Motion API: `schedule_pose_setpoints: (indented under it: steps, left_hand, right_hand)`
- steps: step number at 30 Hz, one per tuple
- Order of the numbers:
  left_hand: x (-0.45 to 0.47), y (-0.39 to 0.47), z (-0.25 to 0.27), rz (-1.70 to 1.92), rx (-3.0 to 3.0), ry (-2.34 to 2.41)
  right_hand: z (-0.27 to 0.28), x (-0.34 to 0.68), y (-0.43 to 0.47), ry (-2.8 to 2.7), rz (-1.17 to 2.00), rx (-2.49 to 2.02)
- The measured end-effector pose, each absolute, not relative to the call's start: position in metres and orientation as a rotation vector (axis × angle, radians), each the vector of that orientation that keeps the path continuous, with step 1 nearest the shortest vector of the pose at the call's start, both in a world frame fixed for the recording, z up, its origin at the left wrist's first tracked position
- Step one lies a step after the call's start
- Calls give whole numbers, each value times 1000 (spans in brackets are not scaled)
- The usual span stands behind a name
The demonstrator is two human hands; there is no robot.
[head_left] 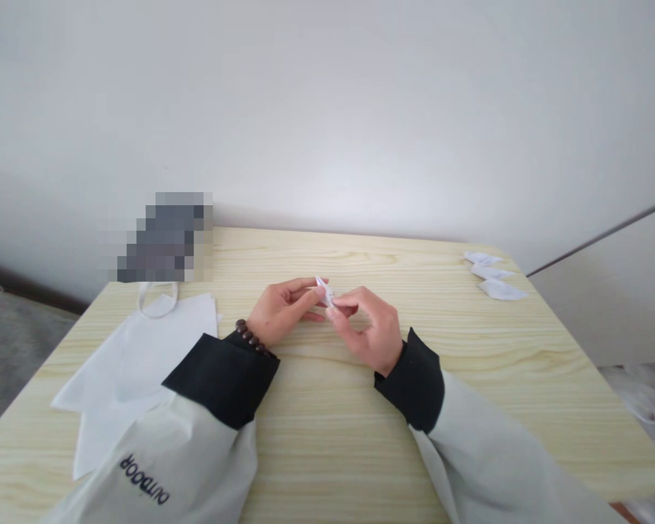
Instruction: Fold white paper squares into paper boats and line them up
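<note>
left hand (278, 311) and right hand (374, 331) both pinching small folded paper (326, 293) over table (327, 444), between its left and right edges — three folded papers (491, 272) at far right corner — left sleeve (207, 451) reads "outdoor".

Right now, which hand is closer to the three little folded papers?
Right. The right hand is left of the folded papers and nearer the person; the left hand is farther left.
</note>
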State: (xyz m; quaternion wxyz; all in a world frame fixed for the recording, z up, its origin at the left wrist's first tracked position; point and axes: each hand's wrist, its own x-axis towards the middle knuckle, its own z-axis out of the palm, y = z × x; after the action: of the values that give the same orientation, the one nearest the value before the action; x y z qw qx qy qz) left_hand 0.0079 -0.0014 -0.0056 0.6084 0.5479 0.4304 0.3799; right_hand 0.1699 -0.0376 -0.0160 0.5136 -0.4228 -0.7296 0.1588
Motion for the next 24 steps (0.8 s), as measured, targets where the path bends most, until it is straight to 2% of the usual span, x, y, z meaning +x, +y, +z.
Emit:
schedule_pose_setpoints:
  steps: [8, 15, 24]
  left_hand:
    - [9, -4, -6, 822, 1299, 962]
    - [8, -3, -9, 851, 1415, 989]
    - [8, -8, -10, 911, 2126, 1177]
  right_hand:
    - [-13, 173, -32, -1738, 588, -1145]
    - [-17, 173, -34, -1727, 539, -1198]
    - [-26, 174, -32, -1860, 448, -1282]
